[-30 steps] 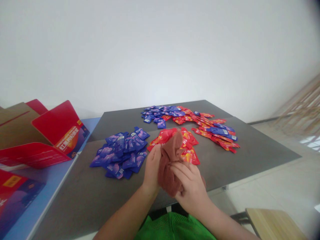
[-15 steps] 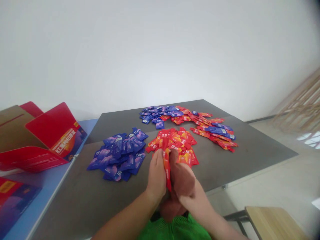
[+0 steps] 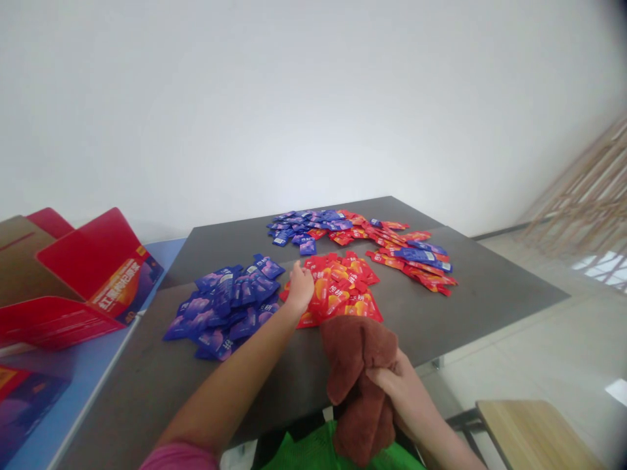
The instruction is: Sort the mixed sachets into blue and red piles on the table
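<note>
My right hand (image 3: 399,382) is closed on one brown cloth (image 3: 343,356), bunched over the table's near edge, its lower part hanging in front of me; my left hand (image 3: 300,287) is at the left side of the one red pile (image 3: 337,294), its fingers curled, though I cannot tell whether they pinch a packet; that red pile sits mid-table, nearer the near edge than the far one; one blue pile (image 3: 235,297) lies beside it, towards the left edge of the dark table (image 3: 470,300); one mixed spread (image 3: 362,232) of blue and red packets curves from near the far edge towards the right corner; the packets overlap too much to count; two cartons, one open (image 3: 117,281), stand past the left edge.
</note>
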